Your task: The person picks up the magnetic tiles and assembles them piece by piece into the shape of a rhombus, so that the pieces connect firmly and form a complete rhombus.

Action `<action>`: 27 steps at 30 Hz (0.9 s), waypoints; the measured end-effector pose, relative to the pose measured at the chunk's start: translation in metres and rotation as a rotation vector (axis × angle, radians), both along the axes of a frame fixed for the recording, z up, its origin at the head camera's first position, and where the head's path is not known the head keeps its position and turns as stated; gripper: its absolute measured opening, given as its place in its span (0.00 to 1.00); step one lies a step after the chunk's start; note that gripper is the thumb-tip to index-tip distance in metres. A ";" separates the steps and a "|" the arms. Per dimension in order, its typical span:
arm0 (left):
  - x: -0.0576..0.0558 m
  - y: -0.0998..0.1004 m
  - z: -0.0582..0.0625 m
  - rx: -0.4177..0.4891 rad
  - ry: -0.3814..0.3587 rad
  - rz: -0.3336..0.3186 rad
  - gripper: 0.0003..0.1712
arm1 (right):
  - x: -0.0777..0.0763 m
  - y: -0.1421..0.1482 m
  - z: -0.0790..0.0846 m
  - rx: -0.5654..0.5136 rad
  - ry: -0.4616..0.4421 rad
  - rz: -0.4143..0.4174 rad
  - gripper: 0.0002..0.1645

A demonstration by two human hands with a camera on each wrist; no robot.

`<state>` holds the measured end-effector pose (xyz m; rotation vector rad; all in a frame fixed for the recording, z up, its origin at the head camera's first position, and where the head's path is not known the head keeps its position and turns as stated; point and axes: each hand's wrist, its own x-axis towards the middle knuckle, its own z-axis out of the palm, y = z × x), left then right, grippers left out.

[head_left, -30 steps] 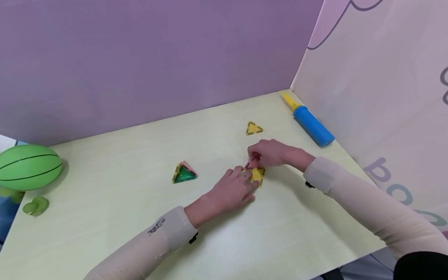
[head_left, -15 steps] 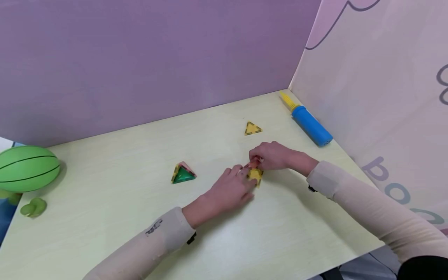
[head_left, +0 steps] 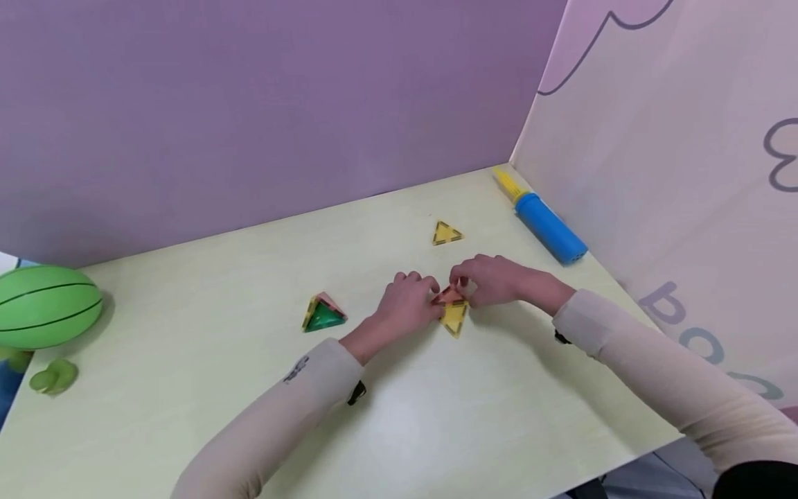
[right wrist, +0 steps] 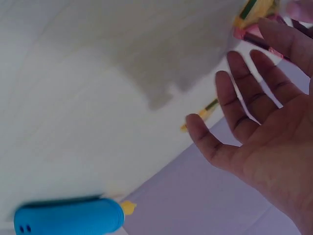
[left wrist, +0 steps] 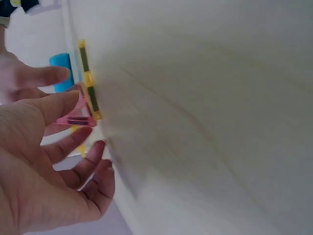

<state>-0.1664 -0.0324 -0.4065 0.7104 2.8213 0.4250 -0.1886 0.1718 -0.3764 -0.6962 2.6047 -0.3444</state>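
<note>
A translucent pink triangular magnetic tile (head_left: 449, 295) stands at the edge of a yellow triangular tile (head_left: 455, 319) on the table. My left hand (head_left: 404, 305) is at its left side, thumb and index finger pinching the pink piece, as the left wrist view shows on its pink frame (left wrist: 78, 120). From the right, my right hand (head_left: 494, 281) holds the same piece between thumb and index finger. Its other fingers (right wrist: 225, 90) spread loosely in the right wrist view. Fingers hide part of the joined edges.
Left of the hands sits a small pyramid (head_left: 324, 315) of green, yellow and pink tiles. A loose yellow triangle (head_left: 447, 233) lies behind. A blue pump (head_left: 548, 227) with a yellow nozzle rests by the right wall; a green balloon (head_left: 46, 307) and green coiled piece (head_left: 55, 376) are far left.
My left hand has drawn back from over the yellow tile to the pink tile's left side, exposing more yellow. My right hand stays at the pink tile, with little movement.
</note>
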 end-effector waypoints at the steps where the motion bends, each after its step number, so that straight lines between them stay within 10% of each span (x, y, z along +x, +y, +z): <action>1: -0.002 0.001 -0.002 0.001 -0.007 -0.007 0.17 | 0.000 0.002 0.002 0.009 -0.008 -0.008 0.24; 18: 0.006 -0.004 -0.006 -0.133 0.188 0.012 0.13 | -0.063 0.009 -0.007 0.128 0.273 -0.140 0.28; 27: 0.015 -0.005 -0.004 -0.113 0.143 0.076 0.11 | -0.061 0.012 -0.017 0.224 0.225 -0.116 0.29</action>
